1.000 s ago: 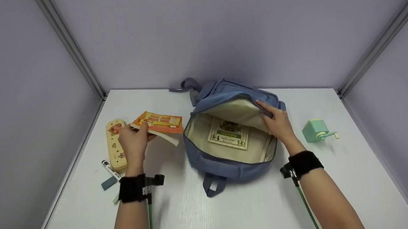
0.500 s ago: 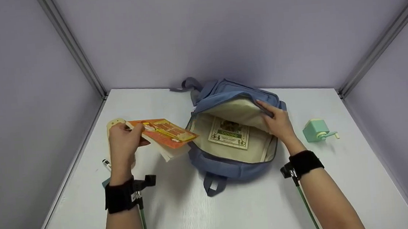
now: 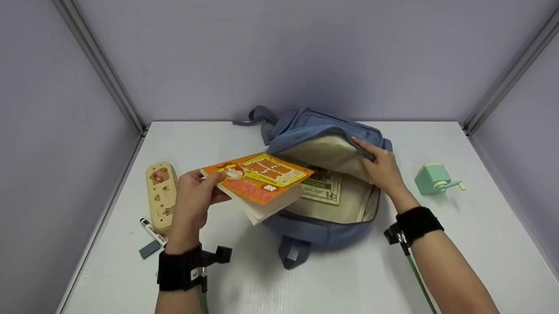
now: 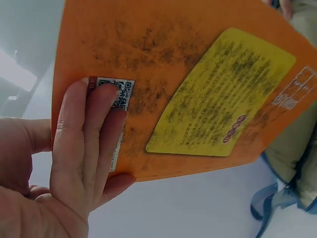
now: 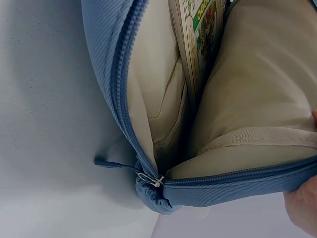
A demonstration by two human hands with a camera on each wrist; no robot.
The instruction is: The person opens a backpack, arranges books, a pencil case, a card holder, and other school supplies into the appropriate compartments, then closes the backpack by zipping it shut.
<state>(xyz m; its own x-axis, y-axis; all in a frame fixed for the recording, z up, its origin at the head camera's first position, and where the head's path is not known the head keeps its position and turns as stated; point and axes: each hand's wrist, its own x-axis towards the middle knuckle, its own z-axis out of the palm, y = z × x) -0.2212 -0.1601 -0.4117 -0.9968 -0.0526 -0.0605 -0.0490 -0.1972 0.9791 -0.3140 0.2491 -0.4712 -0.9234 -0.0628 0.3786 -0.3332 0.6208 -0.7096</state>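
An orange paperback book (image 3: pixel 266 178) is pinched at its left edge by my left hand (image 3: pixel 197 196), thumb on the front cover. In the left wrist view my fingers (image 4: pixel 74 134) lie against its orange back cover with a yellow panel. The book's far end overlaps the mouth of the blue backpack (image 3: pixel 305 230) in the head view. My right hand (image 3: pixel 380 169) grips the backpack's upper flap by its zipper edge and holds it raised. Inside the cream lining lies a second book (image 3: pixel 329 188) with a green band, partly covered by the orange book in the head view.
On the left of the white table stand a yellow pencil case (image 3: pixel 161 191), a marker (image 3: pixel 153 232) and a blue-grey eraser (image 3: pixel 150 249). A green crank pencil sharpener (image 3: pixel 432 179) sits at the right. Panel walls border the table's back and sides.
My left hand has carried the orange book rightward to the backpack's opening, turning its cover more into view. The pencil case shows again. My right hand stays on the flap.
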